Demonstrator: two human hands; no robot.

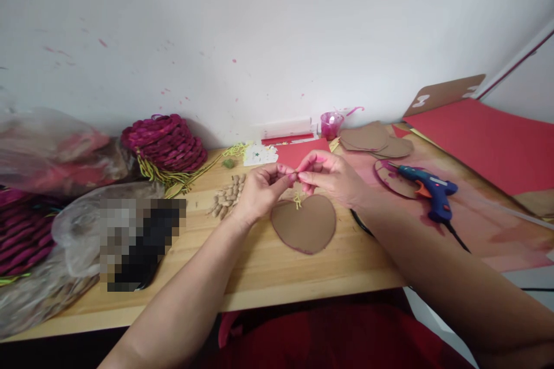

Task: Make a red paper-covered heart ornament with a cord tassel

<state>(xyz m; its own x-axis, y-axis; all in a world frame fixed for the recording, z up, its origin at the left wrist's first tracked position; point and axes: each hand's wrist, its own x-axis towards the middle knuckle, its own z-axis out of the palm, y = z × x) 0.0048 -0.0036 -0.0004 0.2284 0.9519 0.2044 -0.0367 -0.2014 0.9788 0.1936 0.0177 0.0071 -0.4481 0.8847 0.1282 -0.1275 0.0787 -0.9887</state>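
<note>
Item 1, nearest you: red cloth (337, 334) below the table edge. Your two forearms cross above it from the lower corners and converge over the wooden table (259, 277).

Item 2: left hand (259, 187). The wrist is lifted off the board and the palm is turned inward. Thumb and forefinger are closed in a pinch on the top of a yellow strand (297, 200), and the other fingers curl loosely behind.

Item 3: right hand (333, 176). It mirrors the left, fingertip to fingertip, and is pinched on the same strand. The remaining fingers are fanned a little and held clear of it.

Item 4: yellow strand. Thin and short, it hangs from the two pinches down to the notch of the cardboard heart (305, 225). You cannot tell whether it is fixed to the heart.

Item 5: cardboard heart. It lies flat on the table directly under your hands, notch toward the wall and point toward you. This probably lets the strand meet its top edge while both hands stay free for fine finger work.

Item 6: glue gun (428, 187). It is blue and sits just beyond your right forearm, with its nozzle over a cardboard disc (396, 179). The disc apparently catches drips that would otherwise land on the surface.

Item 7: surroundings.
- A pile of seeds (227, 196) lies near the left hand.
- A stack of cardboard hearts (374, 138) and a pink cup (331, 124) stand by the wall, well apart from your hands.
- Magenta woven pieces (167, 141) and plastic bags (52, 150) are at the far left
</note>
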